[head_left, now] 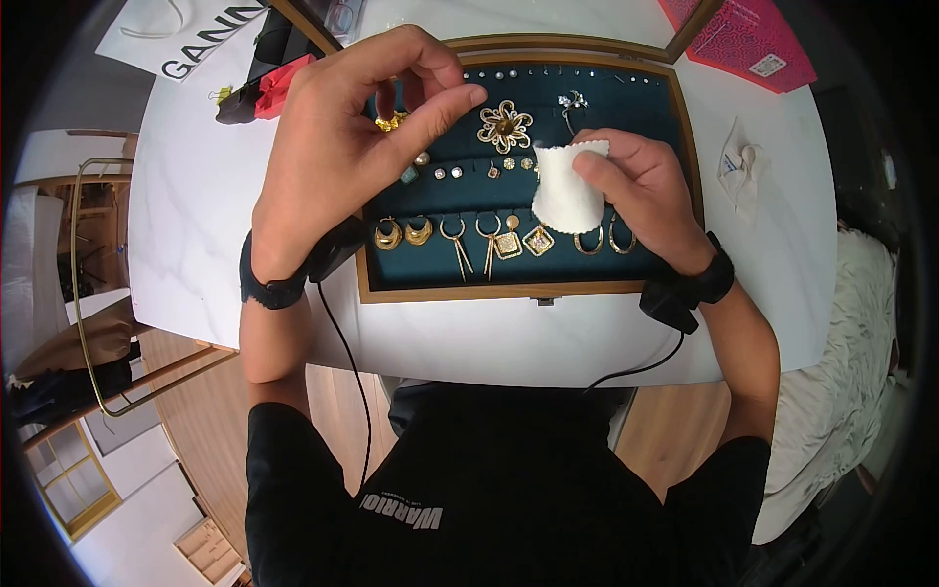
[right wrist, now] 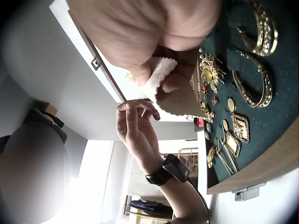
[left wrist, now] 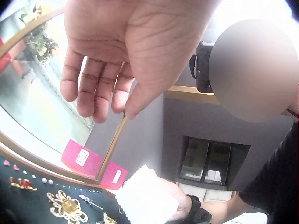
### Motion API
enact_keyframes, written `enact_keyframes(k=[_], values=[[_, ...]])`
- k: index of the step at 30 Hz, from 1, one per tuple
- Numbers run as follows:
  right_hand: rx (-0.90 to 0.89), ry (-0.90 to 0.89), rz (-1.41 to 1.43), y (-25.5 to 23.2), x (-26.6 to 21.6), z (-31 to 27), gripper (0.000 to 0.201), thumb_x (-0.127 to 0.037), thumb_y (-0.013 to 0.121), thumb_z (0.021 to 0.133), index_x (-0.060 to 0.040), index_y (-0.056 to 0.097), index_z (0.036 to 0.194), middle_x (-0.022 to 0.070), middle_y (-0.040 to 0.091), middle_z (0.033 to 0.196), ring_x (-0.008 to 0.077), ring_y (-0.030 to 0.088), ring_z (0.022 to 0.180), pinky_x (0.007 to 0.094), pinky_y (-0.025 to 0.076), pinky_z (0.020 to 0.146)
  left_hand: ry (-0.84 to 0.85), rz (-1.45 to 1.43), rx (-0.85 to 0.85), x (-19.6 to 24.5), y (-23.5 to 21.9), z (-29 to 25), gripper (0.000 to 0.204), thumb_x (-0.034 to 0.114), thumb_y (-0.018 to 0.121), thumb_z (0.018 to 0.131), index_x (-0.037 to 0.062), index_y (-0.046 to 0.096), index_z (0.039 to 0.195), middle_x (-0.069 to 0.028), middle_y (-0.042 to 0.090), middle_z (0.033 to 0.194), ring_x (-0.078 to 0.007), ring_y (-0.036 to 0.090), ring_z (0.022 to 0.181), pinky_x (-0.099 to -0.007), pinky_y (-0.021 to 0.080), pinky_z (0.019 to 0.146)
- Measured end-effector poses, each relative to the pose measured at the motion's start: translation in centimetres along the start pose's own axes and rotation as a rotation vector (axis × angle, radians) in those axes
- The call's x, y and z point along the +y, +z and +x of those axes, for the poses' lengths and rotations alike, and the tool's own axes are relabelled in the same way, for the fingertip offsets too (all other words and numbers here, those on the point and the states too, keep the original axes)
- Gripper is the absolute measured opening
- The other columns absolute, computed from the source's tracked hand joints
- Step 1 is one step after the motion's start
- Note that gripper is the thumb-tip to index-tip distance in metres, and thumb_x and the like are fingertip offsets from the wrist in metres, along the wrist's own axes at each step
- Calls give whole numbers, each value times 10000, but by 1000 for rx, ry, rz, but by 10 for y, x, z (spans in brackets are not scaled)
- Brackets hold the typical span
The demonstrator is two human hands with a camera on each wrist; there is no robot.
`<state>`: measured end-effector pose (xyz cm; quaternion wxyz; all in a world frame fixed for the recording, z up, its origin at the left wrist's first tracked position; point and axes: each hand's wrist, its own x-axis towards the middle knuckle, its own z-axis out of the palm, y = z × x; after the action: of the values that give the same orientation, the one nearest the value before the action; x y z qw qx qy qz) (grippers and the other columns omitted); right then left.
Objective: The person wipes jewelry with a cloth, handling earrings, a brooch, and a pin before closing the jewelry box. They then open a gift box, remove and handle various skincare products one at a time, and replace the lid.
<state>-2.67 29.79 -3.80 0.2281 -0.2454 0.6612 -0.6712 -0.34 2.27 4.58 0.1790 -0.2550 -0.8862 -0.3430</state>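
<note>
My right hand [head_left: 641, 176] grips a small white cloth [head_left: 567, 196] with a zigzag edge, thumb on top, over the right part of the jewelry box [head_left: 528, 286]. In the right wrist view the cloth [right wrist: 184, 100] is folded between thumb and fingers. My left hand [head_left: 362, 127] is raised above the box's left side, thumb and index fingertips close together; I cannot tell whether a tiny thing is between them. In the left wrist view its other fingers [left wrist: 86, 100] hang bent. Beneath the hands lie a flower brooch [head_left: 505, 127], hoop earrings [head_left: 403, 233] and square drop earrings [head_left: 523, 243].
The box's glass lid stands raised at the back on its wooden frame [head_left: 577, 44]. A pink box [head_left: 748, 44] stands behind right, a white pouch [head_left: 743, 166] lies right, and a white paper bag [head_left: 181, 39] with a red item [head_left: 284, 86] is back left on the white table [head_left: 196, 196].
</note>
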Motion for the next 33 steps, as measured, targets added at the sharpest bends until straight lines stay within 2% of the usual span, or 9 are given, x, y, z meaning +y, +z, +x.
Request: enact_keyframes(k=[4, 7, 17, 19, 22, 26, 29, 31, 33], values=[[55, -108, 13, 5, 3, 4, 241, -164, 656, 979, -9, 694, 1159, 70, 742, 988, 107, 698, 883, 231, 553, 771, 5, 3, -4, -1, 0, 0, 153, 177, 799, 860, 58, 706, 887, -2, 694, 776, -90, 573, 649, -229, 427, 578], [-28, -5, 75, 3, -4, 3, 182, -88, 611, 992, 34, 663, 1117, 33, 681, 1052, 75, 646, 927, 222, 517, 801, 3, -2, -5, -1, 0, 0, 157, 178, 798, 860, 55, 704, 883, -4, 692, 773, -91, 568, 644, -230, 428, 578], [-35, -32, 70, 1, -3, 2, 190, -70, 612, 989, 34, 647, 1143, 27, 675, 1048, 72, 640, 931, 220, 510, 802, -3, 4, -5, 3, -2, 1, 168, 180, 799, 860, 48, 696, 869, -8, 682, 764, -92, 557, 634, -232, 430, 575], [33, 18, -21, 0, -1, -1, 185, -62, 607, 989, 32, 648, 1143, 30, 671, 1049, 75, 634, 936, 224, 503, 809, -83, 26, -94, 7, -5, 0, 138, 145, 773, 875, 31, 703, 910, -16, 708, 878, -102, 623, 752, -244, 484, 726], [53, -95, 47, 5, 1, 3, 220, -142, 653, 976, -17, 694, 1151, 65, 733, 989, 99, 688, 864, 225, 549, 763, -85, 22, -94, 7, -5, 0, 138, 144, 774, 874, 31, 704, 909, -18, 705, 871, -102, 617, 746, -242, 484, 714], [13, -91, 59, 3, 4, 4, 221, -143, 652, 976, -20, 695, 1154, 63, 732, 986, 96, 685, 855, 228, 550, 768, -78, 12, -91, 7, -4, 0, 128, 135, 771, 875, 30, 705, 903, -22, 702, 866, -103, 612, 742, -240, 483, 707], [96, -78, -45, 3, 4, 2, 215, -145, 656, 973, -26, 703, 1146, 63, 731, 989, 96, 687, 858, 229, 554, 761, -65, 6, -86, 7, -2, 0, 119, 124, 769, 874, 28, 701, 891, -22, 694, 853, -100, 602, 731, -237, 480, 700], [73, -116, 43, 7, 0, 5, 207, -150, 660, 972, -23, 710, 1126, 59, 731, 987, 99, 691, 862, 229, 556, 760, -23, -19, -19, 5, 2, 1, 175, 156, 799, 855, 29, 681, 842, -25, 654, 738, -107, 562, 635, -242, 455, 592], [57, -105, 34, 5, 0, 5, 207, -148, 660, 971, -21, 710, 1126, 59, 732, 988, 102, 693, 863, 232, 557, 768, -29, -24, -23, 6, 2, 1, 178, 153, 800, 853, 26, 677, 842, -29, 652, 736, -111, 563, 635, -244, 455, 592]])
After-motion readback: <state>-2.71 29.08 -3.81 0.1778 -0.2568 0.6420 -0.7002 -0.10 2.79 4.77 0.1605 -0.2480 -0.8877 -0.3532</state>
